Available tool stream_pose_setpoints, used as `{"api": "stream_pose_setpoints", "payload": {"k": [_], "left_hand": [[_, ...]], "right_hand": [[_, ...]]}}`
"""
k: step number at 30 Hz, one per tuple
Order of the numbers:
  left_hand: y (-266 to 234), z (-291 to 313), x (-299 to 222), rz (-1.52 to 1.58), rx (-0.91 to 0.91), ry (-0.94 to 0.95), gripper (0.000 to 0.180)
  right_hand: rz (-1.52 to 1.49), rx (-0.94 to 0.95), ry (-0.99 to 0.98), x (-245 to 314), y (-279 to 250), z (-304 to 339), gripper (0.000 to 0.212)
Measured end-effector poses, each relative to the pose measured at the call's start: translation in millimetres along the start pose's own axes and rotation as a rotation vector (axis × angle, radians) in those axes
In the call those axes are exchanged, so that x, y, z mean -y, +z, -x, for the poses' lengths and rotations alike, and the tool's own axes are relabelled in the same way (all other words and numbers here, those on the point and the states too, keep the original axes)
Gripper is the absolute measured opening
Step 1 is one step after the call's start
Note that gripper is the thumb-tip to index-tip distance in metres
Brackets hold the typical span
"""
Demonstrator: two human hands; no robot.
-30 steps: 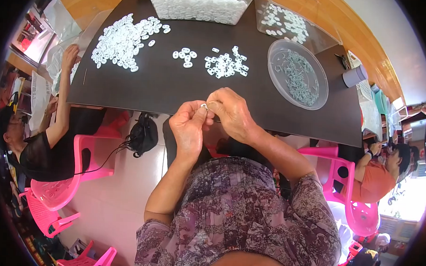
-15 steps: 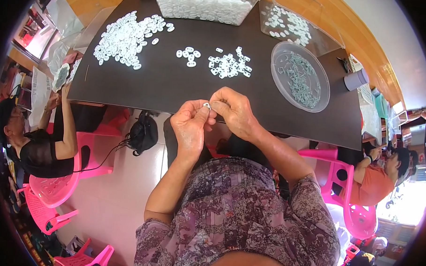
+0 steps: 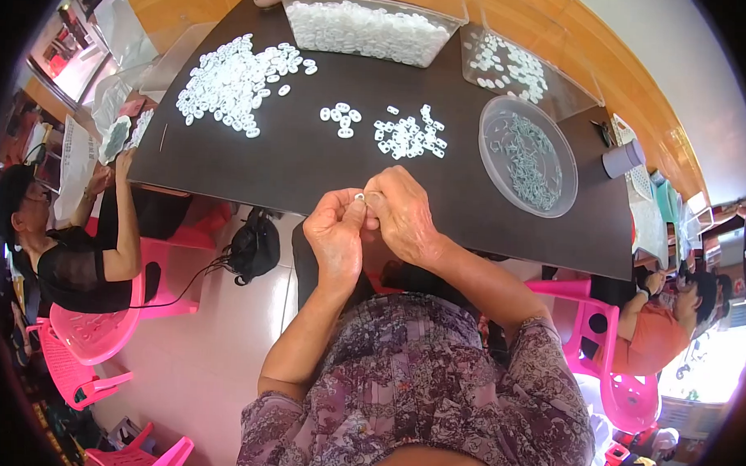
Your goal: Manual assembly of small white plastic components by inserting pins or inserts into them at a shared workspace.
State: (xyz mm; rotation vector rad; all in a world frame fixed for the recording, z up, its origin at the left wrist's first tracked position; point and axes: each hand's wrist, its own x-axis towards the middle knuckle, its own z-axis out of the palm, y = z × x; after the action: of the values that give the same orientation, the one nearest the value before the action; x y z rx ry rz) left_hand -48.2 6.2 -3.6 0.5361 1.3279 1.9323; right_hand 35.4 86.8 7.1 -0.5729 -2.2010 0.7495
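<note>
Just past the table's near edge, my left hand (image 3: 335,232) pinches a small white plastic piece (image 3: 359,197) with a hole in it. My right hand (image 3: 402,213) is closed against the same piece, thumb and fingertips pressed at its right side. Most of the piece lies hidden under the fingers, and whatever else the right fingers hold cannot be made out. Beyond my hands lies a small pile of white plastic pieces (image 3: 409,139), with a few white oval two-holed pieces (image 3: 342,117) to its left.
A large heap of white oval pieces (image 3: 230,84) spreads at the table's far left. Clear bins of white pieces (image 3: 372,36) stand behind. At right are a round tray (image 3: 484,155) of small metal parts and a grey cup (image 3: 622,159). People sit on both sides.
My right thumb and fingers have closed in over the white piece, covering more of it. The whole view has shifted slightly, so the table appears lower. The piles look the same.
</note>
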Motion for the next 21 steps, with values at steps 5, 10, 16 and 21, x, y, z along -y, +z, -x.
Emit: {"api": "stream_pose_setpoints", "payload": {"k": [5,10,16,21], "left_hand": [[-10,-10,-4,0.117,-0.009,-0.02,0.012],[-15,-13,-7,0.129,-0.013,-0.026,0.013],[-19,-15,-9,0.152,-0.021,-0.044,0.013],[-24,-17,-9,0.143,-0.025,-0.031,0.013]], "right_hand": [[0.007,0.024,-0.04,-6,-5,-21,0.004],[0.28,-0.078,-0.143,-35,12,-59,0.005],[0.559,-0.008,-0.272,-55,32,-77,0.008],[0.549,0.038,-0.267,-51,32,-74,0.01]]}}
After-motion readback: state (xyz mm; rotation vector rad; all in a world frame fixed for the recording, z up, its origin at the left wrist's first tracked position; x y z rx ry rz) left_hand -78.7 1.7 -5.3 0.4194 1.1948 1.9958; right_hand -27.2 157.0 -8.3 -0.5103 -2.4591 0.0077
